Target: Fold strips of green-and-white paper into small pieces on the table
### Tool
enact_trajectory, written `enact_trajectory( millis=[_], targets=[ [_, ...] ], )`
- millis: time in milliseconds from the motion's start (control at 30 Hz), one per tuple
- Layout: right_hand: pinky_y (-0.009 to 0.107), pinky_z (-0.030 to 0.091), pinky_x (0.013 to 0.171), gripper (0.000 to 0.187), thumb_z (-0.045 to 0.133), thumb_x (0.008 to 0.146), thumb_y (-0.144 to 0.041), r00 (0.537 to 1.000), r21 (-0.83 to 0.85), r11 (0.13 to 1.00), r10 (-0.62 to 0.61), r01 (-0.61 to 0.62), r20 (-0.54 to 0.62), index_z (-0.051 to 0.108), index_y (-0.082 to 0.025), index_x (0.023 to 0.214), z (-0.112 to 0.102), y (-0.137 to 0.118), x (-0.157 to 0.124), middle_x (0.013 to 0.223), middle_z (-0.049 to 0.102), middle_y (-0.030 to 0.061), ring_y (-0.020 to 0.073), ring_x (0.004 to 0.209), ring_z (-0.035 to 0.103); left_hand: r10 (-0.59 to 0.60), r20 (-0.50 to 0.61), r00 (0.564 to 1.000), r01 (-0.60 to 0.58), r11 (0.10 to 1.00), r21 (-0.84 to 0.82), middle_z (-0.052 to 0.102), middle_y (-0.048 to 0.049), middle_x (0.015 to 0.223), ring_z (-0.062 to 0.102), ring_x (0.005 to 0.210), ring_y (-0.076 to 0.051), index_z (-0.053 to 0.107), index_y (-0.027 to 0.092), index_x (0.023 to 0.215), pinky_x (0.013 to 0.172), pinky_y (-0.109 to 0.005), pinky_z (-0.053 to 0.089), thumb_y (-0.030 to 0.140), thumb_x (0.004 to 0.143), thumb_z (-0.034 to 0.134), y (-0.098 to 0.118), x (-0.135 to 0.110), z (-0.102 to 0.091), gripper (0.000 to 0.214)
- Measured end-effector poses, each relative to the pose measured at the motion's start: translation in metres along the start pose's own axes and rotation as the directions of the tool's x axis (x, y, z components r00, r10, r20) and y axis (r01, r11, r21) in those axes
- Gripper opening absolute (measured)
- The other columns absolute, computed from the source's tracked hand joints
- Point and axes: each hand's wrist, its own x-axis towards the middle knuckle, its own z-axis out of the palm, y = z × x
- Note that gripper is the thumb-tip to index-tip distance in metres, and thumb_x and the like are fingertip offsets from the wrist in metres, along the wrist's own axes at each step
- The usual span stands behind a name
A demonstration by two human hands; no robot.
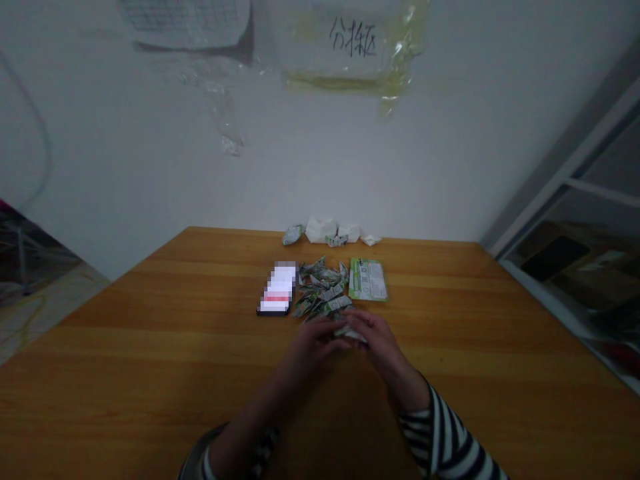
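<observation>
My left hand [317, 335] and my right hand [374, 333] meet at the near edge of a pile of small green-and-white packets [327, 291]. Between their fingers is one such packet [351, 332], pale and partly hidden. The fingers of both hands are bent and closed around it. Just beyond the right hand lies a flat green-and-white printed pouch [367, 280]. To the left of the pile is a phone [278, 289] with a lit, blurred screen.
Crumpled white tissues [321, 231] and a crumpled packet [293, 234] lie along the back edge of the wooden table [150, 320], against the wall [360, 167]. Paper with handwriting [353, 40] is taped above. A shelf [575, 200] stands at the right.
</observation>
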Motion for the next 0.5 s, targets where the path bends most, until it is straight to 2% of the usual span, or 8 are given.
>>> enact_trajectory(
  millis=[67,133,233,300,400,500],
  targets=[
    [0.017,0.031,0.038,0.042,0.068,0.076,-0.052,1.0,0.001,1.0,-0.013,0.013,0.006,0.07,-0.018,0.1,0.001,-0.004,-0.001,0.071,0.067,0.001,0.0077,0.045,0.048,0.003,-0.008,1.0,-0.003,0.997,0.081,0.071,-0.0046,0.074,0.064,0.067,-0.017,0.076,0.019,0.093,0.063,-0.025,0.049,0.032,0.083,0.063,0.0,-0.001,0.002,0.021],
    [0.018,0.035,0.042,0.046,0.064,0.078,-0.056,0.997,-0.038,0.997,-0.066,0.067,0.041,0.07,-0.019,0.104,0.004,-0.007,-0.001,0.076,0.067,0.0023,0.0096,0.052,0.051,-0.046,-0.046,0.998,0.049,0.997,0.064,0.069,-0.0038,0.067,0.063,0.061,-0.016,0.075,0.017,0.085,0.058,-0.024,0.049,0.033,0.089,0.053,0.0,-0.002,0.005,0.028],
    [0.021,0.044,0.054,0.051,0.068,0.072,-0.059,0.972,-0.088,0.972,-0.207,0.217,0.109,0.069,-0.021,0.107,0.009,-0.01,-0.003,0.089,0.067,0.0043,0.0155,0.071,0.059,-0.116,-0.13,0.985,0.112,0.993,-0.036,0.067,-0.0013,0.064,0.062,0.055,-0.015,0.07,0.018,0.099,0.053,-0.023,0.049,0.036,0.089,0.052,0.0,-0.004,0.008,0.028],
    [0.023,0.046,0.057,0.057,0.064,0.073,-0.064,0.954,-0.106,0.953,-0.271,0.285,0.128,0.067,-0.022,0.112,0.01,-0.009,-0.004,0.1,0.066,0.0063,0.0189,0.082,0.06,-0.132,-0.177,0.975,0.122,0.99,-0.066,0.064,0.0012,0.06,0.06,0.051,-0.014,0.065,0.018,0.109,0.051,-0.022,0.048,0.034,0.088,0.054,0.001,-0.006,0.008,0.029],
    [0.023,0.046,0.051,0.065,0.056,0.075,-0.069,0.942,-0.109,0.943,-0.294,0.313,0.162,0.062,-0.023,0.121,0.01,-0.007,-0.005,0.107,0.064,0.0087,0.0185,0.077,0.061,-0.145,-0.213,0.966,0.133,0.989,-0.068,0.064,0.0003,0.061,0.061,0.052,-0.014,0.067,0.017,0.103,0.051,-0.022,0.049,0.03,0.088,0.052,0.0,-0.007,0.008,0.025],
    [0.022,0.046,0.051,0.057,0.07,0.072,-0.056,0.947,-0.113,0.947,-0.282,0.301,0.157,0.063,-0.023,0.117,0.011,-0.004,-0.005,0.095,0.066,0.0057,0.0141,0.065,0.059,-0.142,-0.218,0.966,0.123,0.987,-0.099,0.072,-0.0057,0.083,0.066,0.066,-0.017,0.069,0.017,0.103,0.06,-0.026,0.053,0.022,0.086,0.049,0.0,-0.006,0.007,0.027]
  ],
)
